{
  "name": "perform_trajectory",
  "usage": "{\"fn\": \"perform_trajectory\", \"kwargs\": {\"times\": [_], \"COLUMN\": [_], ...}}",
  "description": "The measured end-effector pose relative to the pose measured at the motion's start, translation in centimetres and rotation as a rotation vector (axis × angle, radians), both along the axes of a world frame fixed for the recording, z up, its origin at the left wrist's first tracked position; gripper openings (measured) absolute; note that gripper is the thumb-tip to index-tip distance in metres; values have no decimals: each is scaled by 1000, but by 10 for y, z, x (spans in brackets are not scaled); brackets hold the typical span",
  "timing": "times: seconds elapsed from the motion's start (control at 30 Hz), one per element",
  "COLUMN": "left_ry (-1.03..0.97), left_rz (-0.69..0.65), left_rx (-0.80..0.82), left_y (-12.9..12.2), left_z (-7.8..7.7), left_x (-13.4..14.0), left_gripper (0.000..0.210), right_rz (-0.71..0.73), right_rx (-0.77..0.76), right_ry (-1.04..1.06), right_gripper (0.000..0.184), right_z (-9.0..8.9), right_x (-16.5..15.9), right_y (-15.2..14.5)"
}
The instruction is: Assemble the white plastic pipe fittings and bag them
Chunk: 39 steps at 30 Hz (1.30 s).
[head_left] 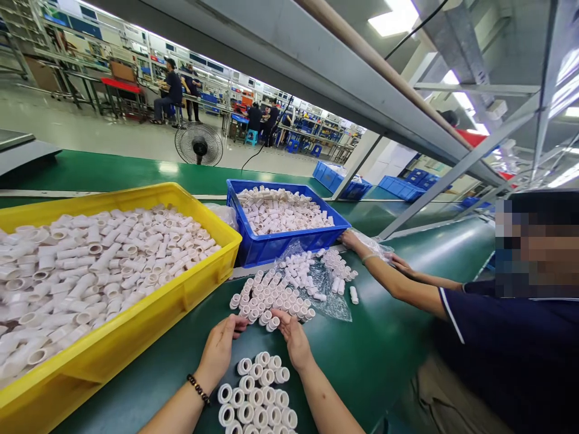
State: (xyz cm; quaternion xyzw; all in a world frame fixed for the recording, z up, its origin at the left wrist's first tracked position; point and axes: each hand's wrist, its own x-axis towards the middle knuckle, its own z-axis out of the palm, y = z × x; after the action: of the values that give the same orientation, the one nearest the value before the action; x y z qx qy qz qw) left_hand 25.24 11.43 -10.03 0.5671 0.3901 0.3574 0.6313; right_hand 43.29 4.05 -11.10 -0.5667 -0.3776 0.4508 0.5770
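Observation:
My left hand (220, 345) is at the near left edge of a cluster of white plastic pipe fittings (268, 293), its fingers loosely bent toward them and nothing visible in its grasp. Across from it, my right hand (295, 342) reaches in with fingers extended, the tips against a short fitting (272, 324) at the cluster's front. Most fittings in this cluster stand on end. Between my forearms a second group of upright fittings (256, 396) stands in rough rows, open ends up. A beaded bracelet (198, 389) circles my left wrist.
A yellow bin (190, 301) full of fittings stands at left, a blue bin (289, 244) of fittings behind the cluster. Loose fittings lie on a clear plastic bag (337, 306). At right, a co-worker's arms (398, 283) reach toward the blue bin. A metal beam (316, 66) crosses overhead.

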Motion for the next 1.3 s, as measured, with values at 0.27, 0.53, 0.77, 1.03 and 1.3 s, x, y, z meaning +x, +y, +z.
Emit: {"fn": "perform_trajectory", "kwargs": {"times": [0.27, 0.53, 0.77, 1.03, 1.3], "left_ry": [-8, -63, -66, 16, 45], "left_rz": [139, 64, -2, -9, 24], "left_rx": [79, 9, 8, 38, 92], "left_y": [5, 7, 4, 2, 4], "left_z": [2, -5, -8, -2, -1], "left_x": [-4, -2, 0, 0, -3], "left_gripper": [44, 46, 45, 46, 46], "right_rz": [177, 199, 244, 362, 265], "right_rx": [-54, 26, 29, -34, 7], "right_ry": [8, 23, 61, 116, 69], "right_gripper": [69, 63, 60, 69, 67], "right_z": [9, 12, 15, 25, 16], "right_x": [-8, -10, -14, -21, -13], "right_y": [-7, -5, -2, -6, -4]}}
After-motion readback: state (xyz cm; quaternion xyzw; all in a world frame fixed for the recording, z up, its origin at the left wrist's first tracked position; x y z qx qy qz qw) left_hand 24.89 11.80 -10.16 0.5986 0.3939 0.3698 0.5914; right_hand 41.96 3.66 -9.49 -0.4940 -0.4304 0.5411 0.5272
